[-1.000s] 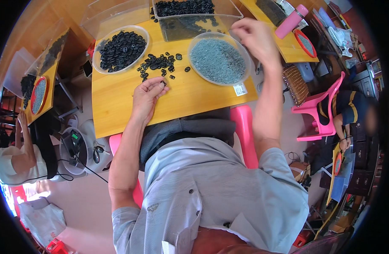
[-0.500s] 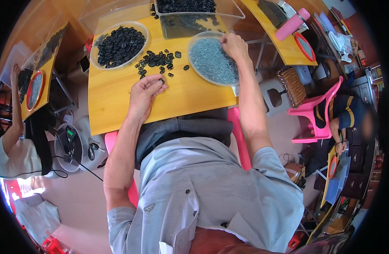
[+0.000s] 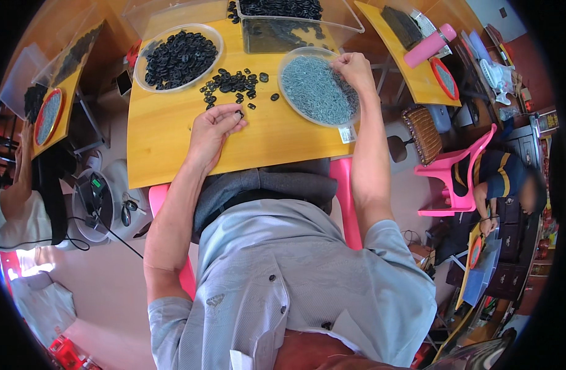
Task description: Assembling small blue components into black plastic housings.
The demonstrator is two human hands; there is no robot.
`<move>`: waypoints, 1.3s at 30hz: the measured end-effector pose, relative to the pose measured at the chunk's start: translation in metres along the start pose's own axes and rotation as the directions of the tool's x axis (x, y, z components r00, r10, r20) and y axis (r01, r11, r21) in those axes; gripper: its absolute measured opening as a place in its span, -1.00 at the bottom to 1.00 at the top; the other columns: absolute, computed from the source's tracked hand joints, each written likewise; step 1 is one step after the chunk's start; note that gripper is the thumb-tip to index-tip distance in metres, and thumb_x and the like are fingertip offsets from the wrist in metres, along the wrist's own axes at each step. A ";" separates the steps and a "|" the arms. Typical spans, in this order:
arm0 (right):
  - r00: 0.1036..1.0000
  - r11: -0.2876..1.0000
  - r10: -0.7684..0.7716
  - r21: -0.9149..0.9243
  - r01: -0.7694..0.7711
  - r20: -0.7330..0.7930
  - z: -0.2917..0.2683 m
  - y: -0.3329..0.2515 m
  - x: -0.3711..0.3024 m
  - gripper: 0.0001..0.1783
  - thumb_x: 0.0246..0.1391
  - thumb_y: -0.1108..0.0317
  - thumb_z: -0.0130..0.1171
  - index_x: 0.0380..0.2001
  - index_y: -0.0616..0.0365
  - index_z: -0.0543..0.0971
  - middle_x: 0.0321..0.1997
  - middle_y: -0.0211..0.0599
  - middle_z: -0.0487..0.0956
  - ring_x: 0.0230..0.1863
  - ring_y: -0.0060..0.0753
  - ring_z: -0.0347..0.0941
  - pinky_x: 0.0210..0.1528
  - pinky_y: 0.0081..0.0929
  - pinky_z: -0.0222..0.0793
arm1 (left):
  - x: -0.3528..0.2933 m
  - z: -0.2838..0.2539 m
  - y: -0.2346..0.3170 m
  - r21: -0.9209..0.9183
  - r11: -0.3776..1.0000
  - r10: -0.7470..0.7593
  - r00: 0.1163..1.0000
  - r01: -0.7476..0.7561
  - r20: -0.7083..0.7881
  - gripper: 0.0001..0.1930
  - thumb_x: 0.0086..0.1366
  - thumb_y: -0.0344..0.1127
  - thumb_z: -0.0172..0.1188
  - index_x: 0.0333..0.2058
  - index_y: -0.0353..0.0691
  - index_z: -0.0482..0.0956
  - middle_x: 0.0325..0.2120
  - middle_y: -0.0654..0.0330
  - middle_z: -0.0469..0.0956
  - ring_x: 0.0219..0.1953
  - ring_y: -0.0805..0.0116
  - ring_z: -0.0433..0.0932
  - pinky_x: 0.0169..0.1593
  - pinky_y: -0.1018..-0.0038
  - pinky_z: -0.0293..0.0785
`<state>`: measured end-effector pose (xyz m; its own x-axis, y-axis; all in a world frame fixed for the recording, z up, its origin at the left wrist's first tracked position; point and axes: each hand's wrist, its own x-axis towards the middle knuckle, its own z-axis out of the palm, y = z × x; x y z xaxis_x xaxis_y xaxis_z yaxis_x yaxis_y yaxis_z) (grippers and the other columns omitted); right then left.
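Between thumb and forefinger, my left hand pinches a small black oval piece above the yellow table. My right hand is at the upper right rim of a clear round tub full of small grey-blue metal pieces, its fingers closed in a pinch; what they hold is too small to make out. Beyond my left hand lies a loose cluster of black pieces. A second round tub, heaped with the same black pieces, stands at the far left of the table.
A clear rectangular bin of black pieces stands at the table's back. Another yellow table on the right bears a pink bottle. One person sits at the left; another sits on a pink chair at the right.
My right hand has shifted slightly right and down over the tub, while my left hand keeps its pinch. The person at the left has lowered an arm.
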<state>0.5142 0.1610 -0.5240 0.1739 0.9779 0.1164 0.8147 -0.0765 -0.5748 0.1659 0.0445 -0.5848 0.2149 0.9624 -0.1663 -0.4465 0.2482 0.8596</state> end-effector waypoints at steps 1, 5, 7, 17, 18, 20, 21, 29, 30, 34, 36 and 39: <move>0.998 0.998 0.004 0.059 -0.007 0.055 -0.002 -0.003 -0.002 -0.83 -0.09 0.31 0.33 -0.50 0.19 0.70 -0.45 -0.19 0.68 -0.43 -0.37 0.62 -0.27 -0.39 0.49 | 0.000 0.000 0.000 0.004 1.000 0.002 1.000 -0.002 0.004 -0.77 0.32 -0.53 0.18 -0.06 -0.42 0.54 -0.26 0.11 0.62 -0.24 0.37 0.63 -0.11 0.55 0.54; 0.982 0.961 -0.046 0.277 -0.006 0.182 0.002 -0.003 -0.001 -0.93 -0.06 0.52 0.29 -0.44 0.29 0.67 -0.52 -0.31 0.64 -0.55 -0.61 0.52 -0.41 -0.58 0.44 | 0.002 0.000 -0.001 -0.001 1.000 -0.002 1.000 0.002 -0.002 -0.77 0.31 -0.53 0.18 -0.07 -0.42 0.55 -0.26 0.11 0.63 -0.24 0.36 0.63 -0.11 0.54 0.54; 0.980 0.963 -0.059 0.270 0.006 0.188 0.002 -0.007 -0.002 -0.91 -0.06 0.55 0.28 -0.41 0.30 0.67 -0.52 -0.32 0.64 -0.55 -0.60 0.52 -0.42 -0.59 0.43 | 0.002 0.000 -0.001 -0.002 1.000 0.012 1.000 -0.012 0.009 -0.78 0.30 -0.53 0.19 -0.07 -0.42 0.56 -0.26 0.11 0.63 -0.25 0.36 0.63 -0.11 0.54 0.54; 0.959 0.942 -0.126 0.335 0.035 0.255 0.008 -0.011 -0.003 -0.88 -0.03 0.57 0.26 -0.36 0.29 0.66 -0.51 -0.37 0.63 -0.51 -0.64 0.52 -0.38 -0.65 0.41 | 0.002 -0.001 -0.001 0.013 1.000 0.009 1.000 -0.009 0.000 -0.77 0.30 -0.54 0.19 -0.07 -0.41 0.56 -0.27 0.10 0.64 -0.26 0.37 0.63 -0.13 0.55 0.55; 0.959 0.941 -0.126 0.336 0.034 0.255 0.008 -0.010 -0.003 -0.88 -0.03 0.57 0.26 -0.36 0.29 0.66 -0.51 -0.37 0.63 -0.51 -0.64 0.52 -0.38 -0.65 0.41 | 0.003 0.000 -0.001 0.008 1.000 0.004 1.000 -0.004 0.005 -0.77 0.30 -0.54 0.20 -0.07 -0.41 0.56 -0.27 0.10 0.64 -0.26 0.37 0.64 -0.12 0.55 0.55; 0.941 0.923 -0.166 0.383 0.043 0.294 0.008 -0.033 -0.014 -0.86 -0.02 0.57 0.25 -0.32 0.27 0.65 -0.48 -0.41 0.63 -0.45 -0.66 0.52 -0.37 -0.65 0.40 | 0.001 -0.003 -0.002 0.001 1.000 0.006 1.000 -0.006 -0.010 -0.77 0.29 -0.53 0.20 -0.07 -0.41 0.56 -0.27 0.10 0.64 -0.26 0.37 0.64 -0.12 0.55 0.55; 0.937 0.921 -0.174 0.387 0.047 0.302 0.011 -0.041 -0.020 -0.86 -0.02 0.57 0.25 -0.32 0.27 0.65 -0.48 -0.41 0.63 -0.45 -0.66 0.52 -0.37 -0.65 0.40 | 0.001 -0.003 -0.004 -0.013 1.000 0.009 1.000 -0.009 -0.020 -0.77 0.29 -0.53 0.20 -0.07 -0.42 0.56 -0.27 0.10 0.64 -0.26 0.36 0.64 -0.12 0.54 0.56; 0.892 0.635 -0.395 0.767 0.092 0.220 0.064 -0.109 -0.099 -0.86 0.03 0.55 0.25 -0.28 0.30 0.64 -0.41 -0.43 0.63 -0.43 -0.70 0.48 -0.35 -0.71 0.39 | 0.000 0.006 -0.006 -0.011 1.000 0.027 0.998 -0.027 -0.059 -0.78 0.31 -0.51 0.20 -0.07 -0.41 0.55 -0.27 0.13 0.64 -0.27 0.36 0.64 -0.11 0.53 0.56; 0.885 0.645 -0.413 0.755 0.118 0.215 0.070 -0.108 -0.100 -0.86 0.04 0.54 0.25 -0.29 0.30 0.64 -0.43 -0.43 0.64 -0.42 -0.70 0.49 -0.36 -0.71 0.39 | 0.000 0.004 -0.006 -0.013 1.000 0.026 0.998 -0.027 -0.064 -0.78 0.31 -0.51 0.20 -0.07 -0.41 0.55 -0.27 0.13 0.64 -0.27 0.36 0.64 -0.11 0.53 0.56; 0.889 0.676 -0.400 0.727 0.121 0.225 0.083 -0.105 -0.102 -0.86 0.04 0.51 0.26 -0.28 0.27 0.65 -0.45 -0.44 0.64 -0.43 -0.70 0.50 -0.37 -0.67 0.41 | 0.002 0.002 -0.006 0.005 0.999 0.039 0.997 -0.039 -0.064 -0.79 0.31 -0.52 0.18 -0.08 -0.43 0.55 -0.27 0.11 0.63 -0.27 0.35 0.64 -0.11 0.52 0.55; 0.897 0.742 -0.425 0.613 0.270 0.119 0.095 -0.098 -0.104 -0.85 0.04 0.47 0.27 -0.27 0.23 0.65 -0.48 -0.34 0.65 -0.46 -0.61 0.53 -0.36 -0.58 0.45 | 0.003 0.003 -0.006 -0.001 0.999 0.036 0.997 -0.036 -0.064 -0.79 0.31 -0.53 0.18 -0.08 -0.43 0.55 -0.26 0.11 0.63 -0.27 0.34 0.64 -0.11 0.51 0.55; 0.872 0.825 -0.472 0.412 0.386 0.130 0.094 -0.109 -0.114 -0.81 0.06 0.49 0.25 -0.21 0.22 0.64 -0.39 -0.29 0.65 -0.44 -0.59 0.54 -0.34 -0.60 0.44 | 0.002 0.001 -0.007 -0.015 0.998 0.060 0.995 -0.061 -0.077 -0.79 0.31 -0.53 0.17 -0.09 -0.44 0.55 -0.26 0.09 0.63 -0.26 0.33 0.63 -0.11 0.51 0.55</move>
<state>0.3535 0.0760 -0.5503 -0.3050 0.9139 0.2678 0.5116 0.3944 -0.7633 0.1703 0.0443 -0.5905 0.1204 0.9811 -0.1514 -0.4717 0.1908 0.8609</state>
